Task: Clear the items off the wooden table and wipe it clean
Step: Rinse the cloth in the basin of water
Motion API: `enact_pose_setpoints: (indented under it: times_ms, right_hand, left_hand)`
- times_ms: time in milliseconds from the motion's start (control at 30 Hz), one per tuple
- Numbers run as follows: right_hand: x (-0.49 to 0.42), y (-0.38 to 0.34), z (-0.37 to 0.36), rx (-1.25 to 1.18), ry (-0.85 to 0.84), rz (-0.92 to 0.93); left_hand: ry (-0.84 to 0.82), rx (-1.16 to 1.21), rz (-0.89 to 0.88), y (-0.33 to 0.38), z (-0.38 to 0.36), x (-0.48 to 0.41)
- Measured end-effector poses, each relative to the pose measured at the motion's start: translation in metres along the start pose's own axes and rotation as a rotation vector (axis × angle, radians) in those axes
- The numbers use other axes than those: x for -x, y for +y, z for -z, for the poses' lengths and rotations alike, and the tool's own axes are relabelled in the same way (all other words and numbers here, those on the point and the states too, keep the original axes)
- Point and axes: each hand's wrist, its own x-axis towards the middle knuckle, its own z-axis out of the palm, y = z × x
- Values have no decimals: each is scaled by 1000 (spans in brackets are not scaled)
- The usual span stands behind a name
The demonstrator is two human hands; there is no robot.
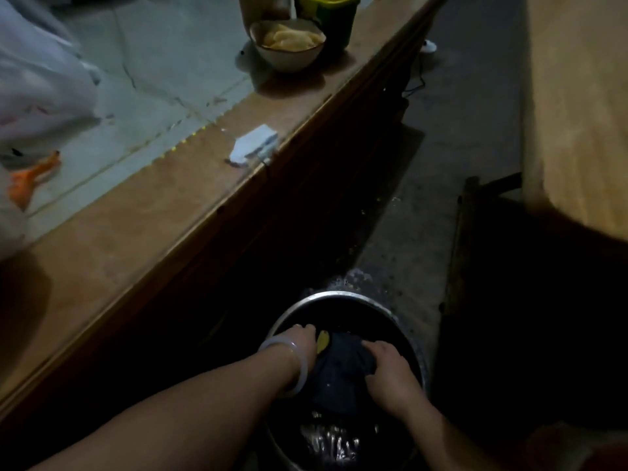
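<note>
Down on the dark floor at the bottom of the frame, left hand and right hand grip the cloth in the metal bowl, and should squeeze hard before wiping the wooden table.

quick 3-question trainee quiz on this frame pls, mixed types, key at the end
1. True or false: both hands grip the dark cloth inside the metal basin.
2. Which wrist wears the pale bangle? A) left B) right
3. Fill in: the white bowl on the wooden table stands in front of a ____ container.

Key: 1 true, the left hand and right hand both hold it; 2 A; 3 green.
</note>
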Motion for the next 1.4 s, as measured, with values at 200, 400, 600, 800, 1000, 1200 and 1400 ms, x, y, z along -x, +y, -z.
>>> enact_pose_setpoints:
  times_ms: [200,400,600,800,1000,1200,1400]
  right_hand:
    - [-30,32,-43,423,-88,95]
    - [-50,43,-91,566,-147,68]
    - [-53,47,-87,627,-65,48]
    - [-43,31,-99,143,15,-61]
    - [-27,-11,-72,-924,302,-137]
    - [11,-47,-61,-801,392,218]
    - [-9,-43,-66,-332,597,216]
  left_hand:
    - [0,-540,-357,1,-43,-53]
    - [-89,-630,-305,-3,-86,-72]
    - [194,-95,-149,4,-96,-42]
    - [254,707,252,18,-98,-30]
    - [50,1390,171,23,-90,-39]
    - [-248,1997,-25,17,-70,-22]
    - [-54,1916,4,24,-77,-15]
